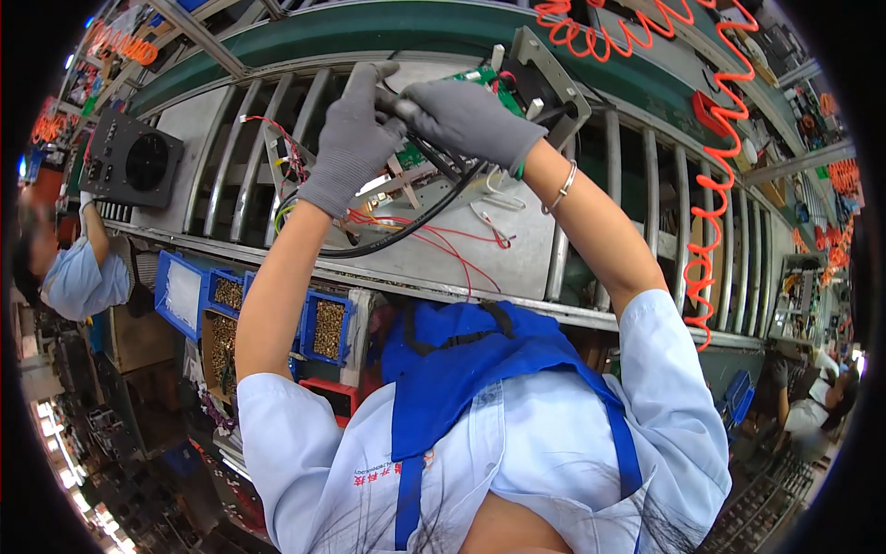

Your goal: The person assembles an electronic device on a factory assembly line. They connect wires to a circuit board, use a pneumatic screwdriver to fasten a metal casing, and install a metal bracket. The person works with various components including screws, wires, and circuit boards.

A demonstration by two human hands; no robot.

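Note:
Both my hands wear grey gloves and meet over an open metal unit on the roller line. My left hand [355, 143] is closed, its fingertips pinching a dark cable end. From the other side my right hand [475, 123] grips the same black cable [446, 201], which loops down beneath my hands and round to the left. The gloves hide the exact grip point. Partly covered by my right hand is a green circuit board [482, 76]. Beside it stands a grey metal bracket panel [544, 69]. Thin red wires [448, 247] trail over the bare metal plate [521, 263].
Coiled orange-red hoses [706, 212] hang at the right. A black fan panel [138, 159] stands at the left, near a co-worker's sleeve [88, 282]. Blue bins [328, 328] of small brass-coloured parts sit below the line. Metal rollers [651, 185] flank the plate.

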